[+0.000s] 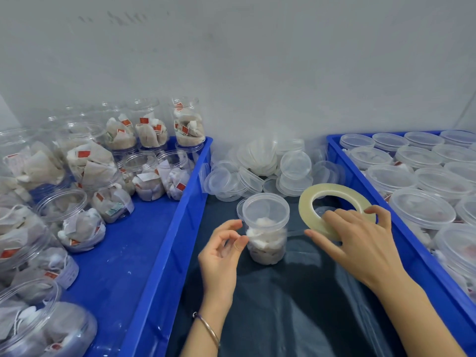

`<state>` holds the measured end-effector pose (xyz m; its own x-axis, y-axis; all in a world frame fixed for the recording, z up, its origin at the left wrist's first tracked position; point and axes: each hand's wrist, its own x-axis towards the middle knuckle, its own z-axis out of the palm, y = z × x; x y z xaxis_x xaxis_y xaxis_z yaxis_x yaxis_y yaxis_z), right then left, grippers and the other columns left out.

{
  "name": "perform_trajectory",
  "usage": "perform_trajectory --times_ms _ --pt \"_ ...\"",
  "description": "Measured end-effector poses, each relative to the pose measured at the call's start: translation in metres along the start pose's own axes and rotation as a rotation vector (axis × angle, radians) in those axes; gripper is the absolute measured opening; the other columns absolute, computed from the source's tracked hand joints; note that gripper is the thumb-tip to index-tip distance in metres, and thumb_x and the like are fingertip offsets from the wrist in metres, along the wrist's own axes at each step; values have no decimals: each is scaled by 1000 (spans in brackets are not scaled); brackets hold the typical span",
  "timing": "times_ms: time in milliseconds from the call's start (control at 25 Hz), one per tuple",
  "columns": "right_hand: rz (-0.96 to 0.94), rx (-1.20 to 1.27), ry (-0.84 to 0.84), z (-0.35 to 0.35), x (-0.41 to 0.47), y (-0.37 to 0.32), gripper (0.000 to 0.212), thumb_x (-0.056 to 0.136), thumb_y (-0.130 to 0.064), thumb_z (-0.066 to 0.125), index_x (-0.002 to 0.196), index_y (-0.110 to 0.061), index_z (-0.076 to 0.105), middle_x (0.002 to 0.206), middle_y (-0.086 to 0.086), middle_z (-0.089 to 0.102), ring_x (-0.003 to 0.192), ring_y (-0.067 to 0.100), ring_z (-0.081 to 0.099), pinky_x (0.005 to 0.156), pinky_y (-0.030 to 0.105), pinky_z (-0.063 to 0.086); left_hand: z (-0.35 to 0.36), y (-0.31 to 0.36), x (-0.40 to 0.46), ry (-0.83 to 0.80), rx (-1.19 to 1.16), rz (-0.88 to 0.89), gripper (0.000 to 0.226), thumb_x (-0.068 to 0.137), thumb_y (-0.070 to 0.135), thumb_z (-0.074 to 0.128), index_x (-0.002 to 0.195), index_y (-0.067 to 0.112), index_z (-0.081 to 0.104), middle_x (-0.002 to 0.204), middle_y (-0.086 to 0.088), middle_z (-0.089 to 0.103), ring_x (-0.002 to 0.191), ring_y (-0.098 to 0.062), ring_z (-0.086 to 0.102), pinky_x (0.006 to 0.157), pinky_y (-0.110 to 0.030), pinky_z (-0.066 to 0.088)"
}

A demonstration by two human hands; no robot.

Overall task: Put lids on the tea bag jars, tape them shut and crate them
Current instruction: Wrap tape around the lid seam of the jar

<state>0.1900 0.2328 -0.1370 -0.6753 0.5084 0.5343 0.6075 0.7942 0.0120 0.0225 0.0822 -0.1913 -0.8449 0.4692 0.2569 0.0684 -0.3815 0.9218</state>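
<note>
Head view shows the job partway through. The blue crate on the left (164, 253) holds many open jars of tea bags (85, 161), none of them lidded, so most of the work looks still to be done. The blue crate on the right (422, 256) is filling with lidded jars (422, 208), which I judge to be the finished ones. Between the crates, on the dark-covered worktop (296, 305), a heap of loose clear lids (260, 166) lies against the wall.

The jar in hand (266, 229) stands upright on the worktop, lid already on, and a thin strip of tape seems to run from it toward the tape roll (332, 210); taping appears to be under way, crating not yet done.

The right hand (360, 243) grips the roll, fingers (325, 240) spread across its flat face and thumb hooked over the far rim. The left hand (221, 249) sits just beside the jar, its fingers loosely curled, thumb tip touching the jar's wall; it holds nothing that I can make out.
</note>
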Motion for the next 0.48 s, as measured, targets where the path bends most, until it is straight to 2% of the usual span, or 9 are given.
perform_trajectory --times_ms 120,280,400,480 --pt "2 -36 -15 5 6 2 58 87 -70 20 73 -25 53 64 -11 49 67 14 55 91 38 25 1 -5 12 -58 -40 5 15 75 11 70 72 3 57 119 6 68 114 -10 62 87 -16 49" --pt "5 -40 -28 9 13 3 61 86 -71 17 76 -25 56 64 -10 51 68 15 56 91 38 23 1 -9 22 -111 -53 -20 17 76 12 69 74 1 56 123 15 65 116 -9 61 89 -16 48" --pt "1 -31 -33 12 17 4 58 88 -71 20 73 -25 52 63 -9 49 66 16 54 91 38 24 4 -10 31 -183 -39 -57 18 79 14 66 74 4 52 130 12 60 120 -5 57 91 -14 47" --pt "-2 -26 -61 13 20 4 56 90 -71 23 74 -25 51 65 -9 51 69 15 55 92 38 23 3 -12 36 -264 -24 -73 19 83 18 63 76 8 48 134 9 59 126 -6 52 100 -19 44"
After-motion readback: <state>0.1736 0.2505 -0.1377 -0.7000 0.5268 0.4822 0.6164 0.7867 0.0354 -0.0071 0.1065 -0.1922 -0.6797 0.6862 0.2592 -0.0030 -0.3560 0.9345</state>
